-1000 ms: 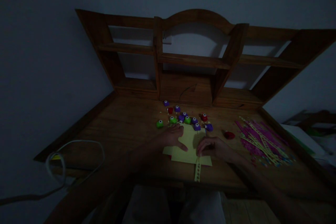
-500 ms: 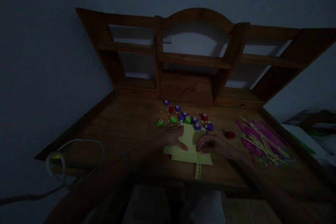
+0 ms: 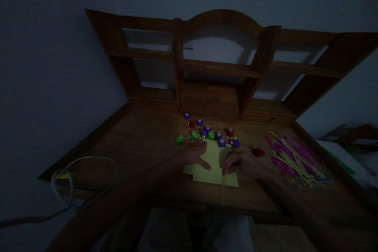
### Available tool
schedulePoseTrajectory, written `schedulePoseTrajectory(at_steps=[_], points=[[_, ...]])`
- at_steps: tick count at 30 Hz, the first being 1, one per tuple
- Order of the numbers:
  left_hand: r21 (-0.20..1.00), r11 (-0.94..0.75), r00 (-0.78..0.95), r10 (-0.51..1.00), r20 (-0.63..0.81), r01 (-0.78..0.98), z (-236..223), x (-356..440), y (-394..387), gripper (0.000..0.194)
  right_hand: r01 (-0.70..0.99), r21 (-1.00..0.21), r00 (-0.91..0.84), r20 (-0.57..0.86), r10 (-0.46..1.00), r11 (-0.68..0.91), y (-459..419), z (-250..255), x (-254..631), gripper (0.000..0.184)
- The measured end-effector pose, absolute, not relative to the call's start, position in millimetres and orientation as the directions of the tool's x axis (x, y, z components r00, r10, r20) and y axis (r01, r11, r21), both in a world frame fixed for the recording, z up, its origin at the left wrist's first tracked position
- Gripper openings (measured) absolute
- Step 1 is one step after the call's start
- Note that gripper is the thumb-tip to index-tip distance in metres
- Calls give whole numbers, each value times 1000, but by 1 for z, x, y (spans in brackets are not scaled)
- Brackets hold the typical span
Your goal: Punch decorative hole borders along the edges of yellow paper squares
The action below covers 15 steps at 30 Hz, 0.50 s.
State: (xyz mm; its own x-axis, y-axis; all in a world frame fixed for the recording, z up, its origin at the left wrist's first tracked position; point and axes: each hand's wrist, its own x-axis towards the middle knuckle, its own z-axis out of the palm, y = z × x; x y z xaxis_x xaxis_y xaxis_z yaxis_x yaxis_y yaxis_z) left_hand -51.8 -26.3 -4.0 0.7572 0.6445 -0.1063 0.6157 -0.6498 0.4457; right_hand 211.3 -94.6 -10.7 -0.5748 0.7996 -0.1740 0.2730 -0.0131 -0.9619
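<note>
My left hand [image 3: 195, 152] lies on a yellow sheet [image 3: 213, 161], fingers stretched out and thumb apart, pressing on its left side. At the sheet's right side, my right hand [image 3: 240, 162] pinches a narrow yellow strip with holes [image 3: 224, 181]. The strip runs down over the sheet's lower edge, and its lower end is blurred. Beyond the sheet stand several small domed toys with single eyes, among them a green one [image 3: 180, 139], a purple one [image 3: 221, 142] and a red one [image 3: 230, 132]. Something red shows slightly under the sheet's left edge.
A heap of magenta and yellow perforated strips [image 3: 295, 159] lies at the right of the wooden desk [image 3: 141, 138]. A red piece [image 3: 258, 152] sits between heap and sheet. A wooden shelf unit [image 3: 218, 69] rises behind. A white cable [image 3: 113, 165] loops at the left.
My right hand has shifted slightly to the right with the strip, which has turned and now looks thinner and blurred. My left hand has stayed in place on the sheet.
</note>
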Motion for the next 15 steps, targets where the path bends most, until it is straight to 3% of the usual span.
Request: schedulePoseTrajectory(at_steps=[9,12,15], points=[[416,-671,766,634,-107,614,-3,-51,-26,60,312,-947,-560,-250,790,-78,-115,9,253,29],[410,-684,770,634,-74,603,-4,-54,-28,60,301,-953,-233,-103,967,-29,-136,15,286,22],[405,-681,760,647,-58,610,-5,-54,-31,58,225,-973,260,12,966,-49,-160,15,316,25]])
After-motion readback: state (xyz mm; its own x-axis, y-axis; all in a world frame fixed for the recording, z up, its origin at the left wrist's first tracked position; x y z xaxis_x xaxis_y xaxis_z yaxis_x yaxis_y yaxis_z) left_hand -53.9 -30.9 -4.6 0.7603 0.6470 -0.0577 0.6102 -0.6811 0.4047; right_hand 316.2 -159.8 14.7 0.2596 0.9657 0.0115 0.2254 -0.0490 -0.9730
